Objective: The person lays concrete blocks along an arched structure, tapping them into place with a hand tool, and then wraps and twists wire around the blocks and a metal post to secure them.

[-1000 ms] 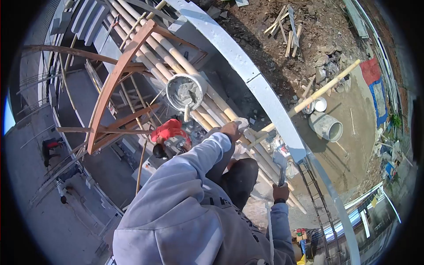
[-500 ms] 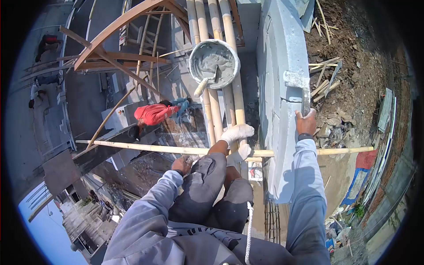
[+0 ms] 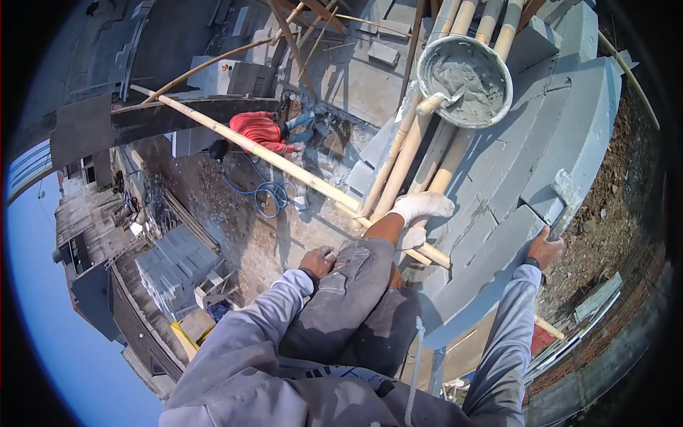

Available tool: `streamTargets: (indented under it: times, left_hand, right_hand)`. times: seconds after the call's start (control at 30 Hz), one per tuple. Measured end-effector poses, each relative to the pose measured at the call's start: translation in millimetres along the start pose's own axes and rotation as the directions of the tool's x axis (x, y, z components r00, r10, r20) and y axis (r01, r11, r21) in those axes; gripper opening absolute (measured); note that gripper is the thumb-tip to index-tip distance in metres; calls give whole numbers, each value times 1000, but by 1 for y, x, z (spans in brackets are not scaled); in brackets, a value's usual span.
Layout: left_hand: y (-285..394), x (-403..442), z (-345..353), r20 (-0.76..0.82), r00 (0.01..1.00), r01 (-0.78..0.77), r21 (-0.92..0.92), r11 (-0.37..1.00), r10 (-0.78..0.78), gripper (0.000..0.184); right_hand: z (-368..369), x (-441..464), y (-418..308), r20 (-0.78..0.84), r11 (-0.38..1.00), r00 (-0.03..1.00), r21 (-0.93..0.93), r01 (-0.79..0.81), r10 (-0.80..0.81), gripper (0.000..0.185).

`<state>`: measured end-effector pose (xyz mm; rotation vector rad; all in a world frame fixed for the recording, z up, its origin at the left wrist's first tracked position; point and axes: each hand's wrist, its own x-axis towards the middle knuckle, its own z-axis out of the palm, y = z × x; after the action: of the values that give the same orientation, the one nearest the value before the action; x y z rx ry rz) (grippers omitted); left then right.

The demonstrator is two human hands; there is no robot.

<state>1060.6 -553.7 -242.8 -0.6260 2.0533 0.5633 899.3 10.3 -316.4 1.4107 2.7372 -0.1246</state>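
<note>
Fingers (image 3: 545,235) of the right hand (image 3: 546,251) close around a whitish, mortar-crusted flat tool (image 3: 567,189), set at the top edge of the curved grey block wall (image 3: 587,135). The left hand (image 3: 318,262) curls its fingers beside the dark grey trouser leg (image 3: 345,292) — whether around anything, I cannot tell. A round, mortar-filled bucket (image 3: 469,125) stands on yellow bamboo poles (image 3: 508,32).

One bucket (image 3: 469,124), wearer's two hands (image 3: 546,250), perhaps two trowels (image 3: 430,104).
</note>
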Motion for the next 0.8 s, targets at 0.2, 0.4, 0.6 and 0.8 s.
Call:
streamTargets:
  times: [0.2, 0.4, 0.6, 0.8]
  left_hand:
    - [3, -6, 13, 6, 998, 66, -26, 997, -66, 41]
    - [5, -5, 15, -29, 999, 23, -53, 998, -25, 39]
    - [-39, 38, 36, 18, 998, 56, -1, 998, -56, 38]
    - [36, 10, -71, -188, 975, 87, -162, 983, -118, 40]
  right_hand:
    - [6, -7, -3, -124, 965, 990, -261, 26, -60, 63]
    - [-29, -18, -15, -22, 975, 995, -198, 96, -102, 63]
    - [-37, -55, 3, 10, 925, 943, -194, 327, -332, 61]
    - [-64, -104, 1, 236, 892, 876, -68, 448, -422, 55]
